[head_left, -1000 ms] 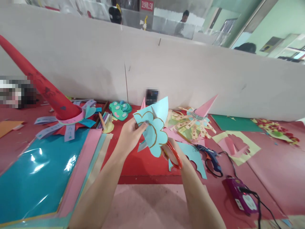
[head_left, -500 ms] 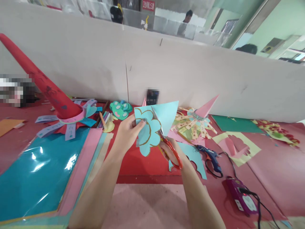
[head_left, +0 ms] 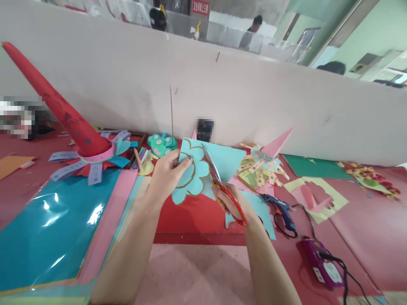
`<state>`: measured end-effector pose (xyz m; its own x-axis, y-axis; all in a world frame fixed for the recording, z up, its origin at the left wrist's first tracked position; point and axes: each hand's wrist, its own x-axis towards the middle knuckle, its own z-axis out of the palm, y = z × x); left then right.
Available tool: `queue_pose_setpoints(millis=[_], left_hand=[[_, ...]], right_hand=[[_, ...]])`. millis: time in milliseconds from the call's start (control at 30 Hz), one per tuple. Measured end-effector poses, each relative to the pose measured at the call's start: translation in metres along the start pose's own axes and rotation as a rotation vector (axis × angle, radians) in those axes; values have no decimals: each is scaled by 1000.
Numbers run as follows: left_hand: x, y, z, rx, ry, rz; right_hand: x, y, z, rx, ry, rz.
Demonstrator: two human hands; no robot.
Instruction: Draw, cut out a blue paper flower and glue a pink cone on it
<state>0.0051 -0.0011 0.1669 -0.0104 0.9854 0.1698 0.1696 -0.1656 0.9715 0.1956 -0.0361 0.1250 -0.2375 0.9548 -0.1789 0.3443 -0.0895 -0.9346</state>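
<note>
My left hand (head_left: pixel 167 171) pinches the left side of a light-blue sheet of paper (head_left: pixel 197 178), thumb in front. A scalloped flower outline is drawn on the sheet in brown, and its lower edge is cut along the curves. My right hand (head_left: pixel 230 201) grips orange-handled scissors (head_left: pixel 233 202), with fingers through the loops. Their blades lie against the paper to the right of the outline, pointing up and left. A flap of the sheet spreads out to the right of the blades. Below my right hand a light-blue offcut (head_left: pixel 254 205) rests on the red table.
A tall red cone hat (head_left: pixel 73 114) and a blue glossy pack (head_left: pixel 54 228) stand and lie at left. Green frog cut-outs (head_left: pixel 162 145) are at the back. On the right are a pink cone hat (head_left: pixel 275 146), a glue gun (head_left: pixel 281 212) and a purple power strip (head_left: pixel 322 262) with cords.
The paper has turned clockwise in my left hand, its lower lobe swinging left and its right flap dropping. The scissors have shifted slightly, with more of their blades showing.
</note>
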Motion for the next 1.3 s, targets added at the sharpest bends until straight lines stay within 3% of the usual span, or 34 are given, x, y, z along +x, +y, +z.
queue_pose_setpoints(millis=[200,433,800,1300], left_hand=[[0,-1,0,17,10,2],[-1,-3,-1,44,-46,13],[-3,-3,-1,110,-153,77],[0,-6,-2,108,-187,43]], right_hand=[[2,2,2,1,-15,24],[1,0,-2,-79,-12,-103],[2,2,-2,-92,6,-102],[1,2,-2,-70,-24,-87]])
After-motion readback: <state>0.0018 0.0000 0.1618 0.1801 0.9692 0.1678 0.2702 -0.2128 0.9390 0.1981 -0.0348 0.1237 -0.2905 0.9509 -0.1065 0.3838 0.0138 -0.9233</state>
